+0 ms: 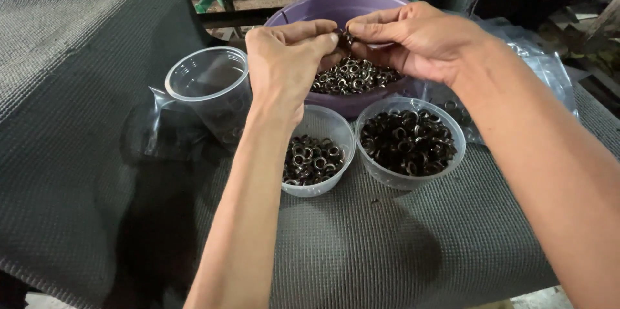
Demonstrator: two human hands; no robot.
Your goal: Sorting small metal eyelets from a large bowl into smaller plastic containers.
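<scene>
Left hand (284, 63) and right hand (413, 41) up together over the purple bowl (310, 9), fingertips meeting, pinched narrow on a small dark metal ring (347, 38) between them. Cannot tell whether one ring or two in that pinch. Both thumbs and forefingers closed tight, other fingers curled in.

Right below the fingertips, a heap of small metal rings (352, 76) inside the purple bowl, dark with shiny rims.

Nearer the body, two clear plastic cups side by side, rims touching or nearly so. Left cup (332, 125) partly hidden under the left wrist, a shallow layer of rings in it. Right cup (445, 122) fuller, dark rings piled close to the rim. Both cups just in front of the purple bowl.

Off to the left, an empty clear cup (206, 80) tipped on its side, mouth facing up and left, resting on a crumpled clear plastic bag (155, 122).

Behind the right wrist, more clear plastic bags (542, 57) bunched up, a few loose rings showing near them.

Underneath everything, a grey ribbed mat (387, 244) draped over the work surface, folded up at the left.
</scene>
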